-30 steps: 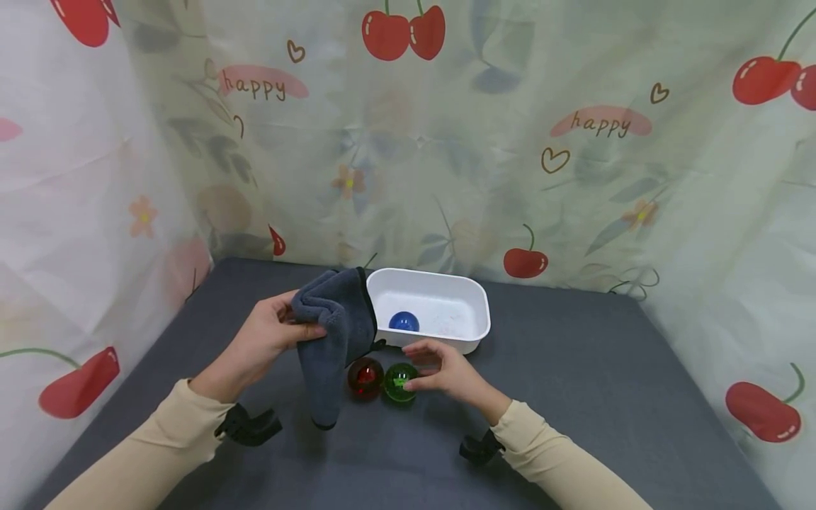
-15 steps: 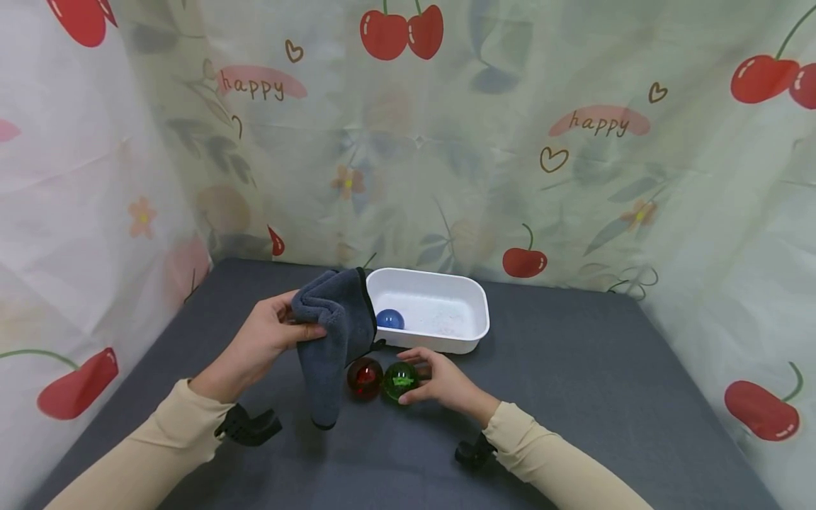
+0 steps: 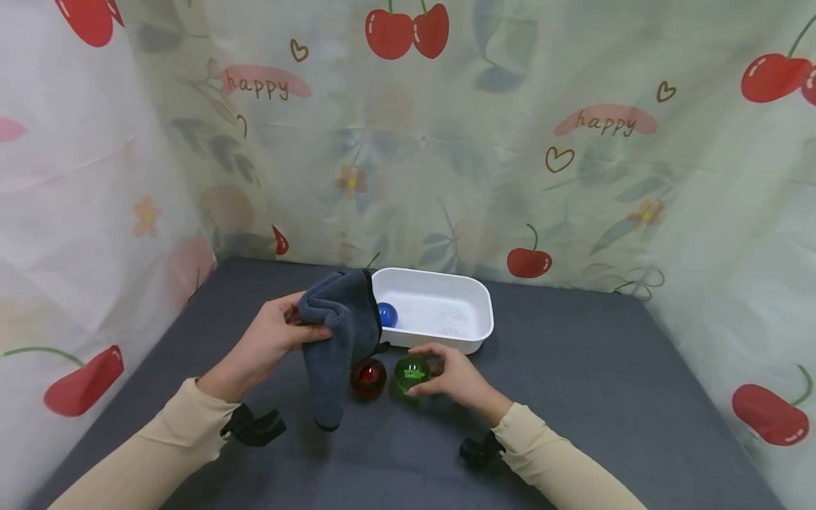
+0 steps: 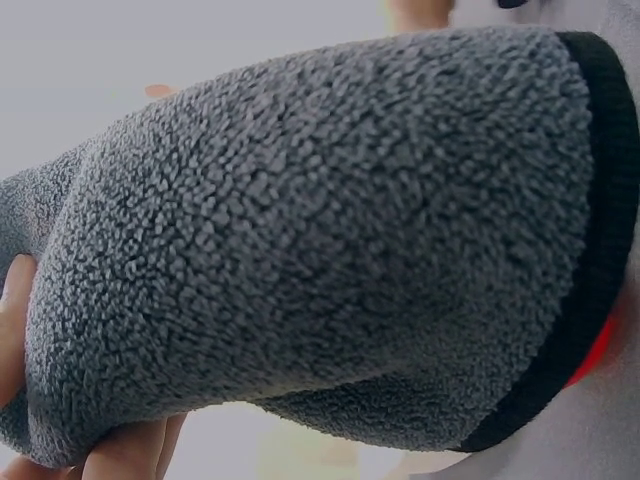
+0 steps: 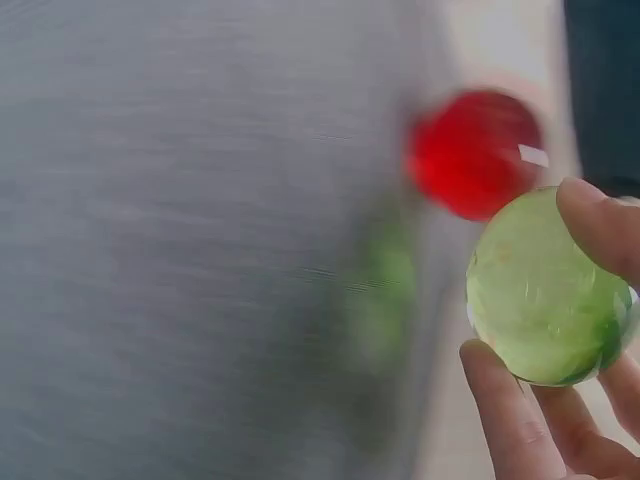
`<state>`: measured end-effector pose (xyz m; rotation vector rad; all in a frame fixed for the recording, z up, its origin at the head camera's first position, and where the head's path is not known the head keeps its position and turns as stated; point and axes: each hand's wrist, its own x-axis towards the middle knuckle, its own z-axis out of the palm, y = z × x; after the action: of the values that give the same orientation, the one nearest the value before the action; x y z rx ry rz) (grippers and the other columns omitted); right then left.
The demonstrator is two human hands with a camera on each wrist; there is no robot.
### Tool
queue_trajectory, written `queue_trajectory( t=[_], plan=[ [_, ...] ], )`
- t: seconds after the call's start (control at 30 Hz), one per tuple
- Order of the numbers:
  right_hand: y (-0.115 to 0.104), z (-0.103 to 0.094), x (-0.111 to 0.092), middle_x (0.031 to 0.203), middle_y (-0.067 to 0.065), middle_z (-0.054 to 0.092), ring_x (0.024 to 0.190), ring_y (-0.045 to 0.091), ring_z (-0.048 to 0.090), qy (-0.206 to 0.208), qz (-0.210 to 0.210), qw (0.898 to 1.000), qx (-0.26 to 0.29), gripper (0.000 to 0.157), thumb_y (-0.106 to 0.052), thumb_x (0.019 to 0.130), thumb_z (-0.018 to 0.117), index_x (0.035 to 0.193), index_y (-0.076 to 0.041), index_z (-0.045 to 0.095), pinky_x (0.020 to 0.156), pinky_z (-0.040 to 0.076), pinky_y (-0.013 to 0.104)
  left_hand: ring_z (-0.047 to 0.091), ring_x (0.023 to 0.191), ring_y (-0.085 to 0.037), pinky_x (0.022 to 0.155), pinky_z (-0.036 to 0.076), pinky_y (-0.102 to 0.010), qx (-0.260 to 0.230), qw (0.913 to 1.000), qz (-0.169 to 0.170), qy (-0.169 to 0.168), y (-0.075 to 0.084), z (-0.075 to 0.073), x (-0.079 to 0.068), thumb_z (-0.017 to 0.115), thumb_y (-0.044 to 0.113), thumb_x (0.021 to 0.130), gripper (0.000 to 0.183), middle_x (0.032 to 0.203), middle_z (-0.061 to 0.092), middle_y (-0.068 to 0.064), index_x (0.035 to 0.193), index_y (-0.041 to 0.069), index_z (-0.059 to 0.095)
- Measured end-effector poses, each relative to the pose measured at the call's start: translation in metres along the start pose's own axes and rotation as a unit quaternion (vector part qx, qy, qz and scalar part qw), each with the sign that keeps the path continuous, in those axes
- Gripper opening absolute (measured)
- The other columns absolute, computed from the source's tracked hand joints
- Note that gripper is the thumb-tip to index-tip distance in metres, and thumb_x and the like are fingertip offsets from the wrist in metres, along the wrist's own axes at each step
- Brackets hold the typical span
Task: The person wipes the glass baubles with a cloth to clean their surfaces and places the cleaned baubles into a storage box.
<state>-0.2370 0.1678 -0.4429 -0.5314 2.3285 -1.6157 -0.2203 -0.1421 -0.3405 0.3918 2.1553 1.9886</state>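
My left hand [image 3: 270, 343] pinches a folded dark grey towel [image 3: 341, 319] with black edging, which hangs down over the table. In the left wrist view the towel [image 4: 330, 220] fills most of the frame. A clear green ball [image 3: 411, 374] is gripped between the thumb and fingers of my right hand [image 3: 455, 379]. The right wrist view shows the green ball [image 5: 545, 290] lifted off the table, its green shadow below. A clear red ball [image 3: 368, 378] sits on the table between the towel and the green ball.
Behind the hands stands a white plastic basin [image 3: 481, 329]. A blue ball [image 3: 387, 314] lies at its left end, partly covered by the towel. The dark grey tabletop [image 3: 574, 368] meets a printed curtain [image 3: 421, 142] at the back and sides.
My right hand has closed round the green ball and moved it right and slightly up, away from the red one. The blue ball has rolled left in the basin. The left hand keeps its hold.
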Motion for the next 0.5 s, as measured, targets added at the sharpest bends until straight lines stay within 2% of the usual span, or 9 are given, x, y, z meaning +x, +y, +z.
queue_trajectory(
  t=[0.1, 0.27, 0.5],
  plan=[
    [-0.017, -0.014, -0.003, 0.124, 0.019, 0.058, 0.098, 0.029, 0.066, 0.038, -0.02, 0.999, 0.008, 0.063, -0.002, 0.073, 0.083, 0.13, -0.002, 0.057, 0.072, 0.056, 0.028, 0.065, 0.097, -0.011, 0.079, 0.056, -0.029, 0.003, 1.0, -0.003, -0.006, 0.0, 0.004, 0.003, 0.077, 0.009, 0.083, 0.062, 0.116, 0.066, 0.002, 0.137, 0.0, 0.05],
    [-0.058, -0.034, -0.013, 0.128, 0.015, 0.056, 0.098, 0.022, 0.064, 0.095, -0.066, 0.993, 0.013, 0.065, -0.001, 0.072, 0.083, 0.131, -0.003, 0.057, 0.078, 0.055, 0.025, 0.065, 0.098, -0.011, 0.078, 0.056, -0.03, 0.004, 0.9999, -0.008, -0.014, 0.003, 0.013, 0.009, 0.078, 0.01, 0.082, 0.063, 0.121, 0.065, -0.002, 0.138, 0.003, 0.051],
    [-0.103, -0.043, -0.03, 0.127, 0.011, 0.053, 0.101, 0.017, 0.065, 0.1, -0.126, 0.986, 0.05, 0.068, 0.006, 0.071, 0.081, 0.133, -0.003, 0.054, 0.082, 0.057, 0.028, 0.064, 0.099, -0.014, 0.078, 0.055, -0.031, 0.0, 0.9993, 0.002, -0.036, 0.01, 0.033, 0.017, 0.078, 0.009, 0.081, 0.055, 0.119, 0.065, -0.004, 0.131, 0.004, 0.057]
  ],
)
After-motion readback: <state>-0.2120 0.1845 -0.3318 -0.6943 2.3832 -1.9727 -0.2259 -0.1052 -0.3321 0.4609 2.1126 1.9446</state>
